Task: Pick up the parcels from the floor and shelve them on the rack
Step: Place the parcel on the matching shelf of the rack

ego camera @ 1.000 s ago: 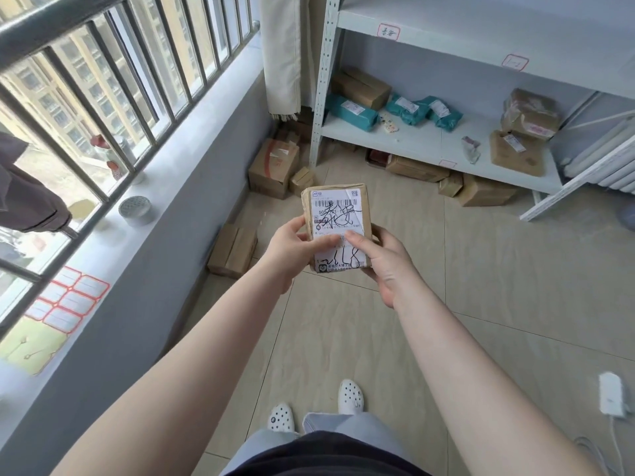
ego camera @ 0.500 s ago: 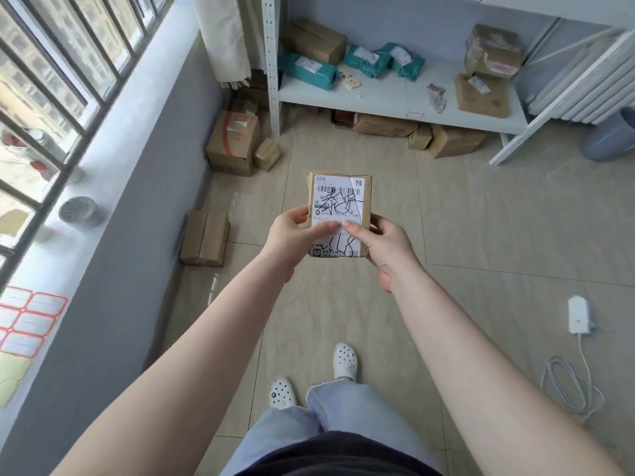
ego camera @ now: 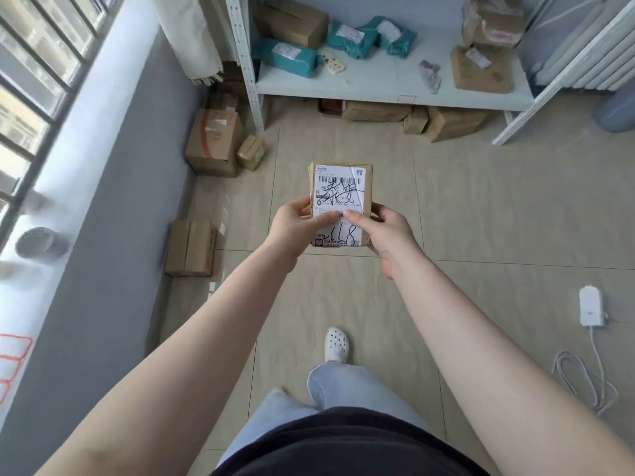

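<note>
I hold a small brown parcel (ego camera: 340,187) with a white shipping label and black handwriting in front of me, above the tiled floor. My left hand (ego camera: 297,225) grips its left edge and my right hand (ego camera: 385,231) grips its right edge, both thumbs on the label. The white rack (ego camera: 385,87) stands ahead; its low shelf carries teal bags (ego camera: 347,39) and brown boxes (ego camera: 481,70). More cardboard parcels lie on the floor: one flat box (ego camera: 190,247) by the wall, a larger box (ego camera: 214,142) and a small one (ego camera: 251,152) near the rack's post.
A grey wall with a barred window and a sill runs along the left. Several boxes (ego camera: 446,121) sit under the rack. A white charger (ego camera: 591,305) with a coiled cable lies on the floor at right. A grey bin (ego camera: 615,111) stands far right.
The view has tilted down and closer to the rack. One foot has stepped forward. Both hands keep the same hold on the parcel.
</note>
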Motion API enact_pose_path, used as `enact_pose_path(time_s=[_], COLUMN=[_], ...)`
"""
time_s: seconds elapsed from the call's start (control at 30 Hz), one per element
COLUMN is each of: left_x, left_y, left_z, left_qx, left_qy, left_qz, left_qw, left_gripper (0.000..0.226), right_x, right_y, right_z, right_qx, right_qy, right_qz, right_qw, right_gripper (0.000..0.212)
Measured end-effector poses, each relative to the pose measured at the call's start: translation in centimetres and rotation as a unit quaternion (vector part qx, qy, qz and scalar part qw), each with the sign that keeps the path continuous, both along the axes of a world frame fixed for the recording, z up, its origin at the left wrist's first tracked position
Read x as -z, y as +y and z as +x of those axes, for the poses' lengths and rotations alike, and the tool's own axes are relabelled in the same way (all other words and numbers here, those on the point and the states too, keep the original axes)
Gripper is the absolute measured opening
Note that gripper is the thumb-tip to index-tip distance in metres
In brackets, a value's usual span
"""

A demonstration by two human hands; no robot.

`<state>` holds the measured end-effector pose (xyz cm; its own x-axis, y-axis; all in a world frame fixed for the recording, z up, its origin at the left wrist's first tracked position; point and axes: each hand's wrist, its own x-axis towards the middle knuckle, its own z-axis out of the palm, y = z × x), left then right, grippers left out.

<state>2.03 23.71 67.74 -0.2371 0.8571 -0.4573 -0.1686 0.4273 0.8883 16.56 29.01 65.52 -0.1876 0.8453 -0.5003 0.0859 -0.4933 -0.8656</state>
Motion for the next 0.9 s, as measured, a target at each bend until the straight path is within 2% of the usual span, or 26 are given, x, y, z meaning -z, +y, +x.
enact_pose_path(time_s=[0.37, 0.53, 0.9], left_x=[-0.8, -0.5, -0.4], left_y=[10.1, 15.4, 29.8], left_z=[-0.8, -3.0, -10.0], left_qx=[-0.04, -0.031, 0.006], left_qy=[0.019, 0.024, 0.023], left_qz=[0.004, 0.005, 0.006], left_qw=[0.999, 0.999, 1.0], left_gripper=[0.028, 0.026, 0.036], right_x=[-0.5, -0.7, -1.4], right_y=[11.2, 16.0, 29.1], right_z=[-1.1, -3.1, -9.6], right_qx=[-0.039, -0.037, -0.013], right_qy=[0.003, 0.008, -0.011], right_qz=[0.014, 0.015, 0.016], right_qw=[0.999, 0.999, 1.0], right_gripper=[0.045, 0.038, 0.03])
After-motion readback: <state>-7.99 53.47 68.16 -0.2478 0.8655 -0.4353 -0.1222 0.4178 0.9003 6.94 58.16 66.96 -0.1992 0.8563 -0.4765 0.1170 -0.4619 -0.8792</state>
